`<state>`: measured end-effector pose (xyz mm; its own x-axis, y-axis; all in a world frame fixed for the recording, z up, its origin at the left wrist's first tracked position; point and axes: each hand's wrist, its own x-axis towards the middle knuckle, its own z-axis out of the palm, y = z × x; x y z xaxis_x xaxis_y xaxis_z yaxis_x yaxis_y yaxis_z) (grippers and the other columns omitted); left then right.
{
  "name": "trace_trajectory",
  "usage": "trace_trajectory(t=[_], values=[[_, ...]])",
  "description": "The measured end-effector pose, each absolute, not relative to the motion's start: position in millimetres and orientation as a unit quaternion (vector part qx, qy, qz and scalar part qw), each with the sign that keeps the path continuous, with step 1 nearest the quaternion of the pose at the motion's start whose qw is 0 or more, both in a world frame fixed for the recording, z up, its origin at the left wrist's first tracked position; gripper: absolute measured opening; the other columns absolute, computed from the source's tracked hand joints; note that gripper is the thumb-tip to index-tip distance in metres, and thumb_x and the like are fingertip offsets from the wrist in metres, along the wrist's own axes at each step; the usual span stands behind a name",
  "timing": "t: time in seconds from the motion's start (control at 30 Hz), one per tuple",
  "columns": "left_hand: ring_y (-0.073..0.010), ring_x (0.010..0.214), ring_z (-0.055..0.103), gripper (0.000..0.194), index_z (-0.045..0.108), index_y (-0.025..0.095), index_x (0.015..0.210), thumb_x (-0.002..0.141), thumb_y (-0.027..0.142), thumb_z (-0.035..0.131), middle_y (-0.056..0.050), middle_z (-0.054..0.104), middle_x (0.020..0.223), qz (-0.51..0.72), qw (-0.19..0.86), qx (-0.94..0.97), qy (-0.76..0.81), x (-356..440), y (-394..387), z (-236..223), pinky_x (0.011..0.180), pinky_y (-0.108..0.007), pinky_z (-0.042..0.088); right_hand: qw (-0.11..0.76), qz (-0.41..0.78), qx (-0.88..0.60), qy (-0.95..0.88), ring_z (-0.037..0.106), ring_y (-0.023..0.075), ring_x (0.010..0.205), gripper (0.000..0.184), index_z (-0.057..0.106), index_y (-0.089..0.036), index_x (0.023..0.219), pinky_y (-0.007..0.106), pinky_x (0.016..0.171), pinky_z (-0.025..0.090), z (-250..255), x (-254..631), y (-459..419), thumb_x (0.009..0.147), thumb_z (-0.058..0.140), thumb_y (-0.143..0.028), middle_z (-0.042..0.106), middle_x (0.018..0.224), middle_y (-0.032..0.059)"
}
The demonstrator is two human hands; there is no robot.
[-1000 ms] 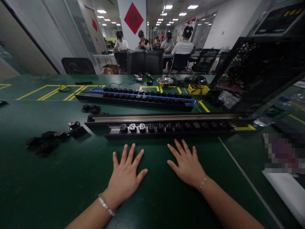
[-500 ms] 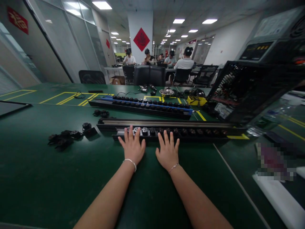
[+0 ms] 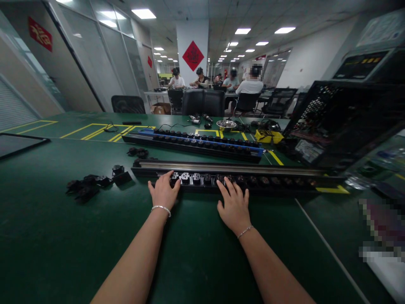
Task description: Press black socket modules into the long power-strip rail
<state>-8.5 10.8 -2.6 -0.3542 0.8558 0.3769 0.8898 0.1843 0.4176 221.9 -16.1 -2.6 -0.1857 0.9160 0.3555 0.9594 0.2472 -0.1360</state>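
A long black power strip [image 3: 276, 181] with a row of round sockets, pale toward its left end and dark along the rest, lies crosswise in front of me. My left hand [image 3: 163, 193] rests at its left end, fingers bent and apart over the edge. Farther right, my right hand [image 3: 236, 206] has its spread fingertips on the strip's near side and sockets. Neither hand is closed round anything I can see. Directly behind runs a black channel rail [image 3: 228, 166], partly covered by the strip.
Beyond is another socket strip [image 3: 193, 143] with blue edging. Loose black socket modules [image 3: 87, 185] lie at left. An open computer case [image 3: 338, 118], a yellow box [image 3: 268, 136] and a metal bowl [image 3: 226, 124] stand on the green table [image 3: 95, 253]. People sit farther back.
My hands have moved apart along the strip, the left one leftward and the right one rightward. The left fingers are more bent now. The view has shifted slightly.
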Motion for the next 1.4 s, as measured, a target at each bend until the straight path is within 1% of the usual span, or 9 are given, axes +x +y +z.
trace_trajectory(t=[0.1,0.17,0.33,0.4,0.5,0.63,0.87,1.13,1.4], values=[[-0.0264,0.111,0.052,0.044,0.053,0.025,0.12,0.081,0.044,0.048,-0.008,0.061,0.118,-0.286,0.027,-0.554,-0.781,-9,11,-1,0.106,-0.058,0.018,0.184,-0.059,-0.607,-0.771,0.029,0.029,0.129,0.056,0.04,-0.038,0.132,0.062,0.103,0.017,-2,220,-16,0.08,0.045,-0.021,0.03,0.146,0.0],[-0.0268,0.111,0.052,0.042,0.055,0.024,0.117,0.08,0.044,0.049,-0.008,0.062,0.116,-0.284,0.025,-0.548,-0.787,-8,12,2,0.105,-0.056,0.02,0.186,-0.053,-0.608,-0.77,0.028,0.0297,0.129,0.053,0.044,-0.039,0.129,0.063,0.103,0.017,-1,219,-16,0.079,0.045,-0.02,0.03,0.146,0.0005],[-0.0262,0.104,0.056,0.038,0.061,0.024,0.11,0.078,0.042,0.052,-0.007,0.066,0.106,-0.291,0.024,-0.539,-0.79,-10,13,8,0.098,-0.048,0.033,0.194,-0.041,-0.613,-0.764,0.029,0.0303,0.129,0.049,0.048,-0.032,0.126,0.063,0.104,0.016,-1,217,-15,0.079,0.045,-0.021,0.031,0.146,0.0017],[-0.0263,0.101,0.057,0.039,0.061,0.023,0.11,0.077,0.041,0.052,-0.007,0.067,0.104,-0.295,0.031,-0.534,-0.791,-13,14,8,0.092,-0.044,0.039,0.197,-0.041,-0.613,-0.764,0.029,0.03,0.128,0.048,0.048,-0.031,0.126,0.063,0.104,0.016,-1,217,-15,0.079,0.044,-0.021,0.031,0.146,0.0009],[-0.0266,0.098,0.058,0.04,0.061,0.021,0.111,0.077,0.04,0.052,-0.008,0.067,0.103,-0.305,0.037,-0.53,-0.79,-19,16,5,0.086,-0.04,0.043,0.196,-0.035,-0.61,-0.767,0.029,0.0297,0.129,0.048,0.047,-0.031,0.126,0.064,0.103,0.016,-1,218,-15,0.08,0.043,-0.021,0.031,0.146,0.0007],[-0.0266,0.099,0.057,0.04,0.062,0.021,0.11,0.076,0.04,0.053,-0.008,0.066,0.105,-0.325,0.04,-0.532,-0.781,-25,17,1,0.087,-0.039,0.043,0.196,-0.033,-0.61,-0.767,0.029,0.0288,0.129,0.048,0.046,-0.031,0.127,0.064,0.104,0.017,-1,220,-15,0.079,0.043,-0.021,0.031,0.146,0.0001],[-0.0254,0.103,0.056,0.04,0.063,0.014,0.11,0.076,0.034,0.054,-0.011,0.065,0.108,-0.382,0.016,-0.511,-0.77,-36,19,-4,0.095,-0.038,0.041,0.193,-0.038,-0.612,-0.766,0.029,0.0278,0.129,0.048,0.046,-0.03,0.126,0.063,0.104,0.016,-1,220,-15,0.079,0.043,-0.021,0.03,0.147,-0.0008],[-0.0216,0.102,0.058,0.038,0.062,0.017,0.109,0.074,0.032,0.056,-0.008,0.065,0.109,-0.439,-0.024,-0.485,-0.756,-41,21,-8,0.094,-0.035,0.043,0.189,-0.022,-0.615,-0.766,0.027,0.0273,0.131,0.05,0.044,-0.03,0.128,0.064,0.104,0.017,0,222,-16,0.079,0.042,-0.022,0.028,0.148,-0.0011],[-0.0209,0.107,0.056,0.039,0.06,0.017,0.112,0.077,0.031,0.053,-0.009,0.063,0.115,-0.446,-0.041,-0.464,-0.765,-45,24,-13,0.097,-0.033,0.041,0.191,0.002,-0.61,-0.769,0.026,0.0268,0.131,0.05,0.045,-0.027,0.128,0.065,0.104,0.015,1,224,-13,0.079,0.04,-0.019,0.028,0.147,0.0016]])
